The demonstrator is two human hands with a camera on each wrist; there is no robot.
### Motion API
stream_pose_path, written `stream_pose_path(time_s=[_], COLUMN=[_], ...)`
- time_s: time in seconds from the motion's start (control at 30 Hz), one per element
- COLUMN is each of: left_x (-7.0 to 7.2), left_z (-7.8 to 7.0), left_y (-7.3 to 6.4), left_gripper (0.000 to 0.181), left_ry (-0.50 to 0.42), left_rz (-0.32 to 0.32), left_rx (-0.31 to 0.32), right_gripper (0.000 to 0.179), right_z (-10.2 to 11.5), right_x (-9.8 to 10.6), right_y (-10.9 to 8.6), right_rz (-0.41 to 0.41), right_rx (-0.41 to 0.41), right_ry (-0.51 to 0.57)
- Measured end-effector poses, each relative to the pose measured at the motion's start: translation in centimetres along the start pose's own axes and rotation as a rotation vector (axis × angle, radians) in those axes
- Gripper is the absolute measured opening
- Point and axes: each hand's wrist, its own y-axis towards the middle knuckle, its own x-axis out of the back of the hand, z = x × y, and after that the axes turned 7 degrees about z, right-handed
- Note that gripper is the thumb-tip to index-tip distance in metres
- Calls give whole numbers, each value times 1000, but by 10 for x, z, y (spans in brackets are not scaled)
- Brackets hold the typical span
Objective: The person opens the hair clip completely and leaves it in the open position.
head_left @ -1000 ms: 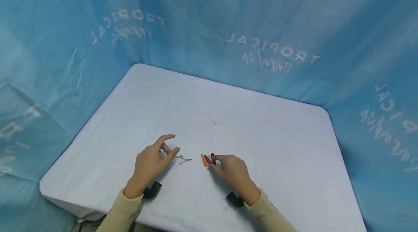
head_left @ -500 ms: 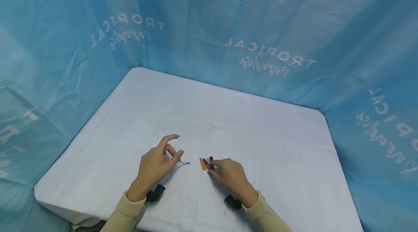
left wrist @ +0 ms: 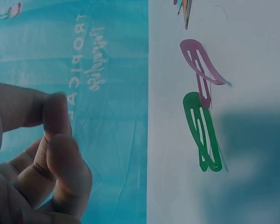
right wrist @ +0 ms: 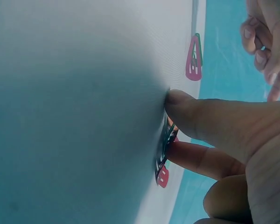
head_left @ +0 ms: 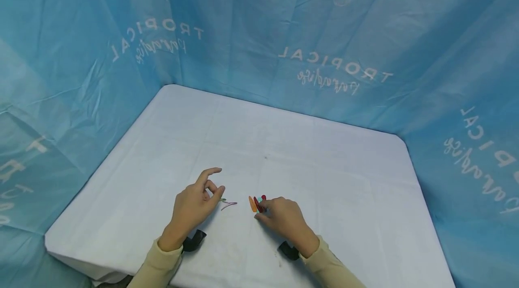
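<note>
My left hand [head_left: 192,207] is raised over the white table with fingers loosely bent and nothing between them. Close to its thumb lie a purple snap hair clip [left wrist: 191,45] and a green snap hair clip [left wrist: 192,100], both sprung apart, the purple one overlapping the green one's end. My right hand [head_left: 285,218] reaches down to a small group of hair clips, its thumb and index finger spread apart. The index fingertip touches the dark clips there. An orange clip [head_left: 252,204], a dark red clip [head_left: 256,202] and another red clip [head_left: 264,197] show; the fingers partly hide a teal one.
The white cloth-covered table [head_left: 324,166] has its near edge under my forearms. Blue printed curtains [head_left: 243,44] hang along its back and sides. A black wrist camera [head_left: 194,240] sits under the left wrist and another black camera [head_left: 289,250] under the right.
The right thumb and index finger have parted a little around the clips, and the dark red clip stands closer to the orange one. My left hand stays nearly still. The head view has shifted slightly.
</note>
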Motion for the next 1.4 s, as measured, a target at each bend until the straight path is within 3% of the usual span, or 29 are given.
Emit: stream_pose_path(time_s=[0.53, 0.77, 1.07, 1.4], left_x=[-2, -2, -1, -2], left_z=[2, 2, 1, 1], left_y=[0, 0, 0, 0], left_gripper=[49, 52, 52, 53], left_ry=[25, 20, 8, 11], left_rz=[-29, -28, -18, -13], left_rx=[54, 61, 74, 71], right_gripper=[12, 7, 11, 12], right_z=[-2, -4, -7, -14], right_x=[0, 3, 5, 10], right_y=[-1, -2, -7, -8], right_rz=[-40, -119, -93, -309], right_rx=[61, 84, 94, 106], right_ry=[-90, -99, -86, -83])
